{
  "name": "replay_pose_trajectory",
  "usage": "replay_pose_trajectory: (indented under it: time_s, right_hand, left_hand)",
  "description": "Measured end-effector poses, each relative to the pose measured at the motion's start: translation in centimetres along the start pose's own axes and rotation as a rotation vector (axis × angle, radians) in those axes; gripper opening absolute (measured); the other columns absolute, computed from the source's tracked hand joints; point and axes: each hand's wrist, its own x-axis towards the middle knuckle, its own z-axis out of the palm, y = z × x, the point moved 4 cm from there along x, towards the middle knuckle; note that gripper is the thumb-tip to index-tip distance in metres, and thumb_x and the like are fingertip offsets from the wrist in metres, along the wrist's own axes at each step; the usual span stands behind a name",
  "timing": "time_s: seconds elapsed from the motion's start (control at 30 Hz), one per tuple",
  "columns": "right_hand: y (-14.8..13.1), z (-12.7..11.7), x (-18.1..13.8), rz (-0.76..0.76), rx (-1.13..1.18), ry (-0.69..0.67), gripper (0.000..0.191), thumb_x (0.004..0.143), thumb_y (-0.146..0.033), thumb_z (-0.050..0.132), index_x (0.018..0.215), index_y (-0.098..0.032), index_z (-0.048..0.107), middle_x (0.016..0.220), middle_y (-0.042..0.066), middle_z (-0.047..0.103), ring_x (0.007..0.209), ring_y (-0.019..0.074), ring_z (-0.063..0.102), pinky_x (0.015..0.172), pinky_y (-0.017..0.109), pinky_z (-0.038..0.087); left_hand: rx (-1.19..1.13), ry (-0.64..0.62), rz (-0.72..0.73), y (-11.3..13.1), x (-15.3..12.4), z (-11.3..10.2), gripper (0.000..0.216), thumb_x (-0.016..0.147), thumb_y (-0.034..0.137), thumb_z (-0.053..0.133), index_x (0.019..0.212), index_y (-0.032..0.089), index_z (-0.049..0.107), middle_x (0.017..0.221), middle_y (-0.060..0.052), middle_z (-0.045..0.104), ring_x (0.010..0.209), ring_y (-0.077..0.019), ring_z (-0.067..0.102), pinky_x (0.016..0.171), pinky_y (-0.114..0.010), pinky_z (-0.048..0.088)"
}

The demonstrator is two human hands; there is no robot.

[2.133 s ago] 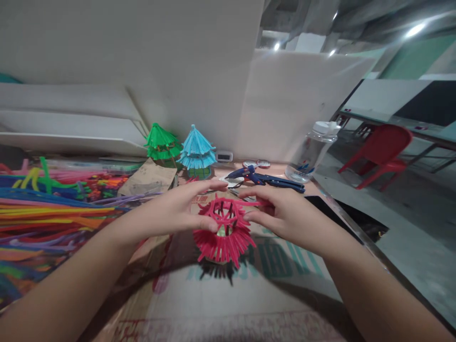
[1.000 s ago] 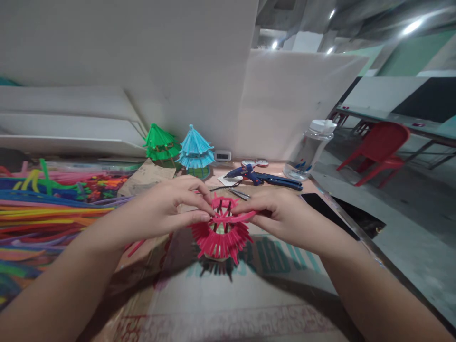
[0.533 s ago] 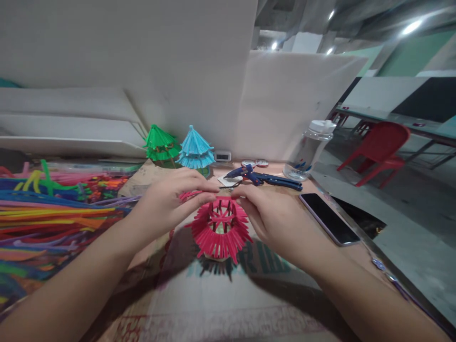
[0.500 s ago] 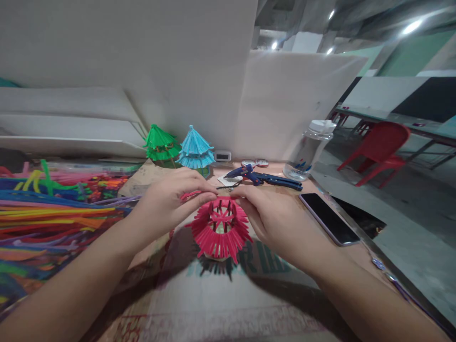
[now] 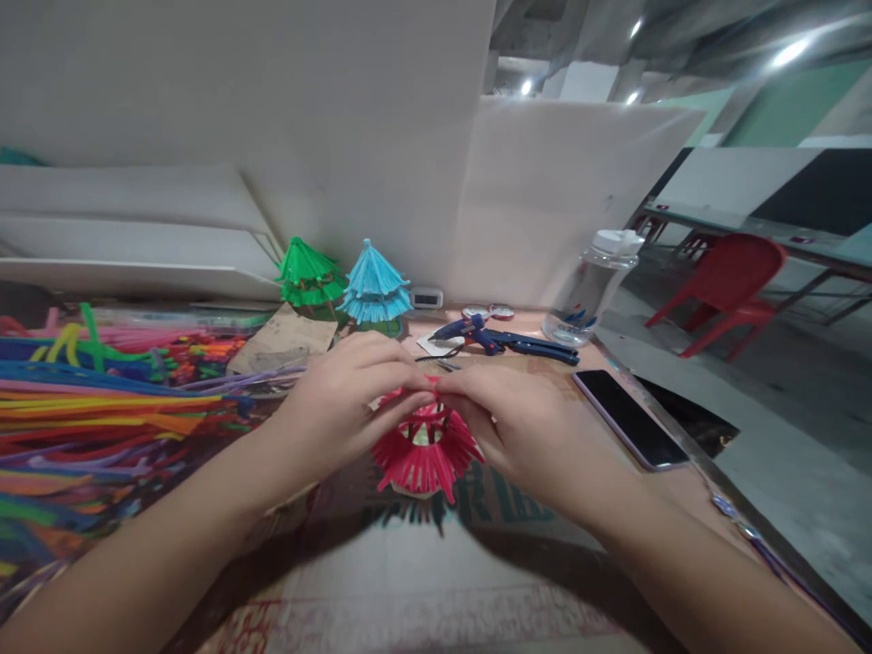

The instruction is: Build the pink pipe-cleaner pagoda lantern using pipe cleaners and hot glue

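Observation:
A red pavilion model (image 5: pixel 426 468) made of pipe cleaners stands on the table in front of me, its fringed, ring-shaped roof spread around dark posts. Over its top, my left hand (image 5: pixel 364 391) is closed in a pinch on a red pipe cleaner (image 5: pixel 431 385), thumb against forefinger. My right hand (image 5: pixel 508 409) meets it from the other side, also pinching the red pipe cleaner, and the fingertips of both hands nearly touch. The fingers cover much of the model's upper part. Behind stand a green pavilion model (image 5: pixel 310 275) and a light blue one (image 5: pixel 376 283).
Bundles of coloured pipe cleaners (image 5: pixel 109 427) lie at the left. A blue glue gun (image 5: pixel 470 331), pliers-like tool (image 5: pixel 538 347) and clear bottle (image 5: pixel 589 291) sit at the back right. A phone (image 5: pixel 630 418) lies near the right edge. A red chair (image 5: pixel 726 286) stands beyond.
My left hand has moved right and slightly down, over the model's top. My right hand has shifted slightly left, closing the gap between the fingertips.

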Motion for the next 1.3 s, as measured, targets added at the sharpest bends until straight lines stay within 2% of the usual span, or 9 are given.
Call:
replay_pose_trajectory:
  time_s: [0.1,0.23,0.33,0.5,0.7,0.9,1.1,1.3]
  right_hand:
    - [0.2,-0.3,-0.1,-0.006,0.05,0.024,0.02,0.094,-0.009,0.057,0.106,-0.014,0.073,0.099,0.003,0.078,0.089,0.0163,0.07,0.077,0.025,0.049]
    - [0.3,-0.2,-0.3,-0.018,0.014,-0.017,0.025,0.096,-0.01,0.052,0.108,-0.014,0.073,0.099,0.005,0.078,0.089,0.0186,0.07,0.077,0.028,0.049]
    - [0.1,-0.1,-0.4,-0.018,-0.056,-0.034,0.024,0.097,-0.013,0.051,0.107,-0.013,0.072,0.097,0.009,0.077,0.089,0.0214,0.07,0.077,0.031,0.048]
    - [0.4,0.2,-0.4,0.071,-0.094,-0.067,0.02,0.1,-0.018,0.049,0.102,-0.015,0.068,0.085,0.006,0.074,0.077,0.0187,0.066,0.069,0.029,0.045]
    - [1.0,0.3,-0.4,0.127,-0.102,-0.091,0.017,0.1,-0.019,0.048,0.099,-0.017,0.065,0.081,0.005,0.072,0.075,0.0185,0.065,0.065,0.028,0.04]
    - [1.2,0.6,-0.6,0.179,-0.172,-0.113,0.018,0.098,-0.022,0.049,0.095,-0.016,0.065,0.077,0.007,0.072,0.072,0.0198,0.065,0.061,0.028,0.038]
    - [0.7,0.4,-0.5,0.166,-0.128,-0.111,0.017,0.098,-0.023,0.05,0.094,-0.016,0.065,0.075,0.006,0.071,0.07,0.0195,0.064,0.059,0.027,0.035]
    - [0.5,0.7,-0.4,0.154,-0.171,-0.145,0.017,0.098,-0.022,0.049,0.093,-0.016,0.065,0.071,0.005,0.068,0.065,0.0197,0.061,0.057,0.028,0.031]
  left_hand:
    - [0.05,0.016,0.065,0.0,0.2,-0.6,0.009,0.095,0.016,0.063,0.093,0.016,0.071,0.09,-0.005,0.072,0.087,-0.0173,0.061,0.079,-0.029,0.044]
    - [0.123,0.029,0.11,-0.6,0.4,-1.2,0.011,0.095,0.019,0.064,0.088,0.017,0.071,0.085,-0.003,0.072,0.081,-0.0168,0.06,0.075,-0.029,0.041]
    - [0.163,0.015,0.107,-0.8,0.4,-1.1,0.013,0.096,0.021,0.063,0.087,0.017,0.072,0.083,-0.003,0.072,0.08,-0.0172,0.06,0.073,-0.029,0.041]
    - [0.153,-0.002,0.07,-1.0,0.4,-1.0,0.018,0.097,0.025,0.062,0.085,0.017,0.072,0.082,-0.004,0.072,0.079,-0.0169,0.061,0.072,-0.029,0.043]
    - [0.102,-0.041,0.0,-2.5,0.1,-0.4,0.014,0.096,0.022,0.062,0.087,0.017,0.072,0.088,-0.004,0.073,0.083,-0.0171,0.063,0.075,-0.028,0.045]
    - [-0.022,-0.191,-0.186,-4.3,-0.4,0.6,0.021,0.1,0.027,0.055,0.098,0.018,0.074,0.094,-0.005,0.071,0.09,-0.0191,0.063,0.078,-0.03,0.046]
    - [-0.13,-0.279,-0.301,-4.0,-0.1,0.6,0.027,0.1,0.029,0.05,0.093,0.017,0.073,0.095,-0.006,0.072,0.09,-0.0194,0.064,0.078,-0.031,0.046]
    - [-0.16,-0.296,-0.351,-4.2,-0.4,0.9,0.028,0.099,0.033,0.05,0.093,0.018,0.074,0.094,-0.005,0.072,0.09,-0.0195,0.064,0.079,-0.031,0.047]
